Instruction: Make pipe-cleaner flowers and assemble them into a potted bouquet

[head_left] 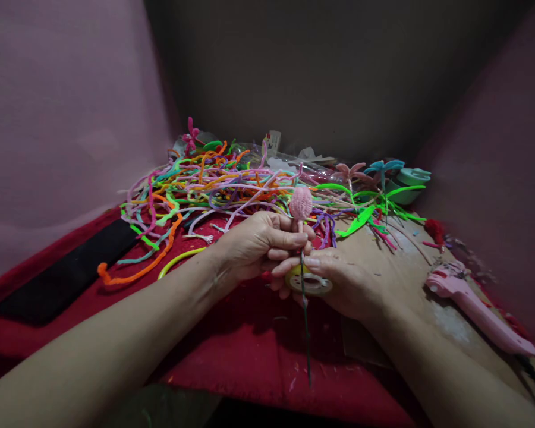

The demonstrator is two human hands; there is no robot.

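Observation:
My left hand (254, 244) pinches the top of a thin dark stem (308, 339), just under a pink fuzzy flower bud (301, 203). The stem hangs almost straight down over the red cloth. My right hand (350, 279) is closed around a yellowish roll of tape (323, 285) with a pale, holed core, and its thumb presses by the stem. Both hands meet close together below the bud. Some fingertips are hidden behind the stem and the roll.
Behind my hands lies a tangled heap of coloured pipe cleaners (232, 184). A black flat case (66, 270) is on the red cloth (245, 356) at left. At right, a pink glue gun (481, 309) rests on cardboard (405, 261). Blue (384, 166) and pink pipe-cleaner flowers (351, 170) stand behind.

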